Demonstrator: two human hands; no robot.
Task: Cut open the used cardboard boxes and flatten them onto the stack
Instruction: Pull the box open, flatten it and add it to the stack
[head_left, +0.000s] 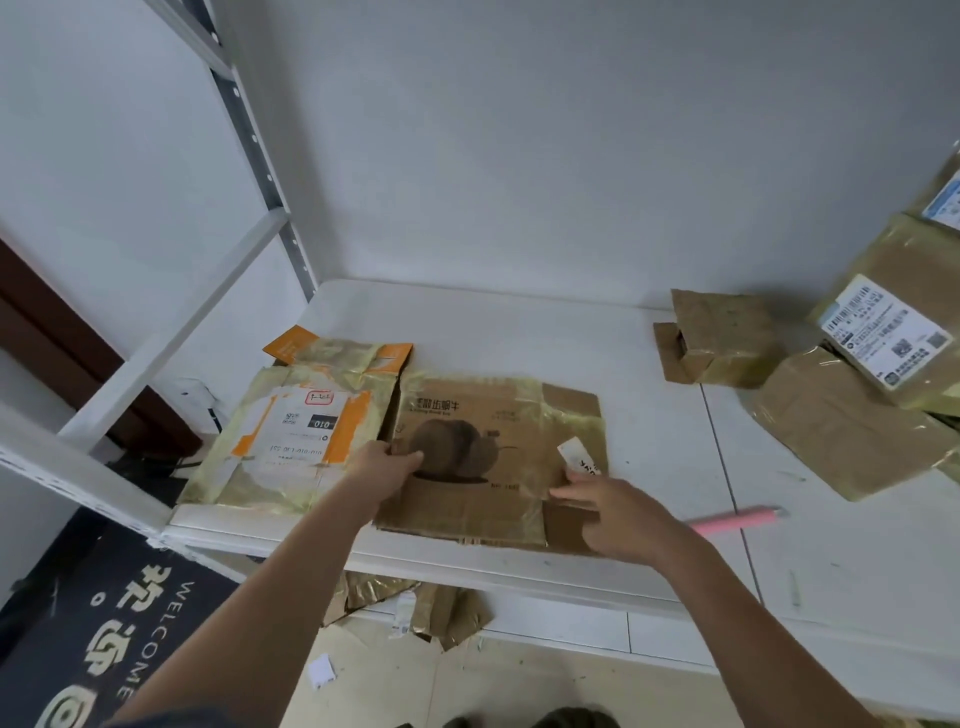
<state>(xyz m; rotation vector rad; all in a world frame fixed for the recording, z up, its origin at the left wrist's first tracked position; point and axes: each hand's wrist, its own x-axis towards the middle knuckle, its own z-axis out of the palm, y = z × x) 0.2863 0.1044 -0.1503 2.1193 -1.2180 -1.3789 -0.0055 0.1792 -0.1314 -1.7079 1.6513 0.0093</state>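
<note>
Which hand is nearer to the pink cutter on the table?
Right. The right hand rests on the brown flattened box, just left of the pink cutter; the left hand holds the box's far-left edge.

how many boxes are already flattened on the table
2: the snail-print box under both hands, and the orange-label box beside it on its left. More may lie hidden underneath.

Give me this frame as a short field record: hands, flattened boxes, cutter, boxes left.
left hand: grips the left edge of the flattened brown snail-print cardboard box
right hand: fingers spread, pressing that box's right flap
stack: snail-print box overlaps the flattened orange-and-white labelled cardboard box
cutter: pink utility knife lies on the white table, right of the right hand, unheld
uncut: taped brown cardboard boxes at the table's right
floor: tape and cardboard scraps
</note>
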